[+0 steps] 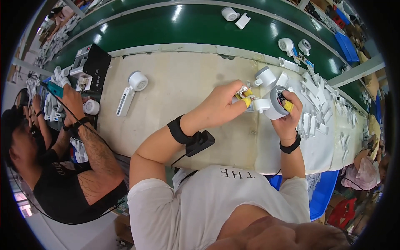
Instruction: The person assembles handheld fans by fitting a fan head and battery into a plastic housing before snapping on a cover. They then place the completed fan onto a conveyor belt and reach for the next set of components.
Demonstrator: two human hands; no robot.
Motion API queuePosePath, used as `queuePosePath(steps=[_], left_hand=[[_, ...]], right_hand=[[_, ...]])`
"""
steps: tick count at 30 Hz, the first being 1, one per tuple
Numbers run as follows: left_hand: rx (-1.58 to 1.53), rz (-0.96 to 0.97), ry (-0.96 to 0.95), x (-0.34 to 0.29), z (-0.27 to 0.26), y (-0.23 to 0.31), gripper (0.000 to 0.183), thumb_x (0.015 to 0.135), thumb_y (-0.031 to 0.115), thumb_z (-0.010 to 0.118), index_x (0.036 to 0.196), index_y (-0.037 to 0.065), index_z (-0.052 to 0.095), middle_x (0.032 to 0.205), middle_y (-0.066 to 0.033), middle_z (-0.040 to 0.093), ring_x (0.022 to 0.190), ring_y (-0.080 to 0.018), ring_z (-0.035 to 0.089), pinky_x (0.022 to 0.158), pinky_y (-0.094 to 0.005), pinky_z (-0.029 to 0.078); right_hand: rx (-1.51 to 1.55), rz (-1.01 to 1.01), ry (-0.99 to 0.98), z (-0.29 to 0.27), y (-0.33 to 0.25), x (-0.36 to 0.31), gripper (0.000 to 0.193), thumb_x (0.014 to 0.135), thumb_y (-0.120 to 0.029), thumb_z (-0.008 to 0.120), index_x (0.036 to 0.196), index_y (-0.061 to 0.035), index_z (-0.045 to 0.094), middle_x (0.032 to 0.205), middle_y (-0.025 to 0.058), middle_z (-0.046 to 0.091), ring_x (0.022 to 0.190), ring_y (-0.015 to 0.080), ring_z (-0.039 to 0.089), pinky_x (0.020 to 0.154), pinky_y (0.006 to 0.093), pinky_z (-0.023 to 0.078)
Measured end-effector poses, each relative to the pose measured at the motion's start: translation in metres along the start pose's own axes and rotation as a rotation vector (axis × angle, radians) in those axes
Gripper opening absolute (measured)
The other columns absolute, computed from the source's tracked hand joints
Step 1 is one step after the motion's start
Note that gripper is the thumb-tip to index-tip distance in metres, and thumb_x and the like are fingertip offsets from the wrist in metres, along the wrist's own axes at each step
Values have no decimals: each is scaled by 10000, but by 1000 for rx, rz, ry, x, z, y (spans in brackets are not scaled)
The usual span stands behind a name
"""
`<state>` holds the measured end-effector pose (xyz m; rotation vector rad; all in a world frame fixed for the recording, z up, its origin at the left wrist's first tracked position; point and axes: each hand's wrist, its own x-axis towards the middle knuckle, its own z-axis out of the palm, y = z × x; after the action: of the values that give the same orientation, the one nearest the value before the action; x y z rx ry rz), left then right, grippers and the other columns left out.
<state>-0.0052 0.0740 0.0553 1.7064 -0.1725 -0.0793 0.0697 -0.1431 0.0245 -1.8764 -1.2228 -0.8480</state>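
- Head view: three round heads [230,14] lay on the green belt [158,29], one handled device [138,81] and one grey-rimmed head [265,77] on the table [179,79].
- You held one white housing [273,111] over the table's right half: round, stubbed, dark circuitry showing.
- Your right hand [290,118] curled around it.
- Your left hand [225,105], nearly closed, pinched a small part [241,91], partly hidden, beside the stub [261,105].

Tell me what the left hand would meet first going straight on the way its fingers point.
Likely the short white neck of the round white unit in the right hand, just right of the left hand. Depth is unclear; they may be touching.
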Motion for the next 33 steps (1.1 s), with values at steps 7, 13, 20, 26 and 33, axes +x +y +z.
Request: queuePosePath(steps=[7, 13, 20, 26, 33], left_hand=[[16, 56, 19, -2, 4, -2, 212, 775, 70, 539, 977, 11, 514, 843, -38, 559, 666, -96, 559, 588, -243, 454], [314, 109, 62, -2, -2, 2, 227, 725, 149, 594, 857, -13, 504, 692, -165, 552, 607, -304, 543, 549, -366, 418], [466, 76, -43, 5, 9, -4, 293, 718, 169, 607, 943, 6, 514, 758, -169, 602, 671, -312, 595, 600, -365, 462], [494, -20, -90, -4, 21, -9, 305, 738, 176, 614, 958, 1, 497, 749, -187, 591, 668, -342, 587, 601, -380, 461], [90, -288, -203, -17, 31, -20, 207, 834, 148, 566, 967, 5, 494, 788, -108, 613, 665, -167, 593, 586, -282, 466]], right_hand=[[38, -89, 16, -1, 1, -1, 482, 647, 20, 744, 1006, -81, 438, 1098, 157, 506, 946, 370, 594, 792, 372, 508], [133, 50, -270, -21, -9, 25, 597, 633, -7, 763, 1128, -78, 437, 1122, 177, 505, 1037, 363, 555, 860, 383, 476], [427, 257, -616, -42, -12, 76, 606, 684, -256, 747, 1203, -41, 518, 1145, 155, 503, 1047, 308, 492, 885, 369, 402], [486, 331, -780, -37, -2, 67, 566, 748, -258, 695, 1231, -44, 492, 1107, 152, 512, 1014, 316, 504, 860, 348, 413], [602, 416, -680, -27, 0, 21, 546, 777, -264, 669, 1238, -42, 480, 1091, 142, 518, 1024, 293, 508, 858, 345, 414]])
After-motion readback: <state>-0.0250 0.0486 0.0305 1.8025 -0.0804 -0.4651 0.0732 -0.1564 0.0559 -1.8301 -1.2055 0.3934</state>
